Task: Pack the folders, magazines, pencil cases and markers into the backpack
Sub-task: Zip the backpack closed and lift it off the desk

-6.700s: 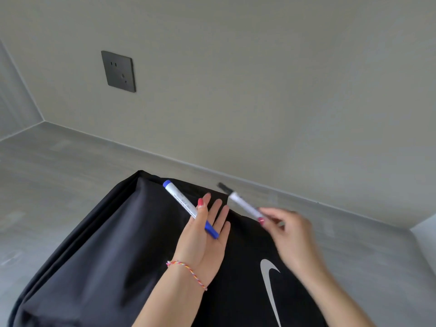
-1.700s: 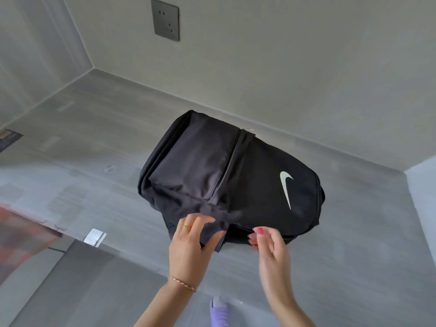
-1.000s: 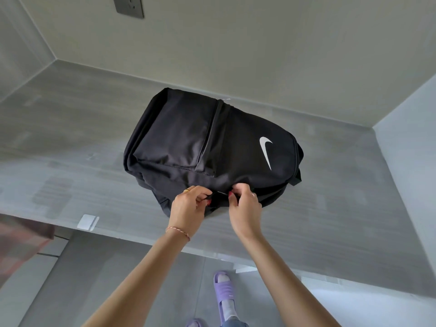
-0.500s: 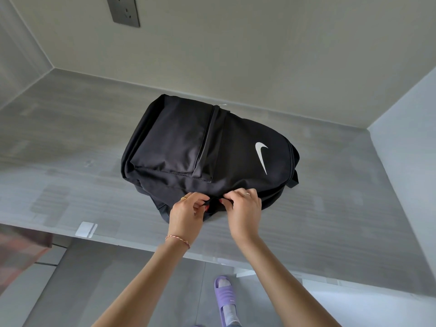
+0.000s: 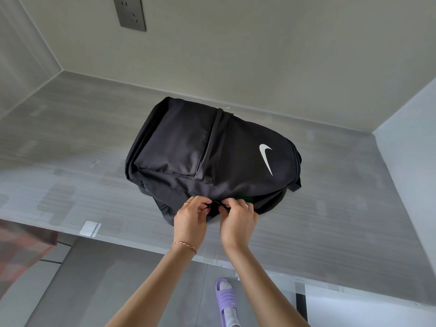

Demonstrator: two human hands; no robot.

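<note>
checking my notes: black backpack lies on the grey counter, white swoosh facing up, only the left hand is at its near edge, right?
Not quite: in the head view both the left hand and right hand pinch the near edge of the backpack.

Backpack (image 5: pixel 212 152) contents mostly hidden; zipper pull between fingertips (image 5: pixel 207 207) indistinct.

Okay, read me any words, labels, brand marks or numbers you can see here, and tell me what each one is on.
No readable words or numbers anywhere.
White swoosh logo, without lettering: on the front of the black backpack.
Small pale tag at the backpack's far edge: too small to read.
Wall socket plate: no legible marking.
White patch at the counter's near edge: looks blank.
</note>
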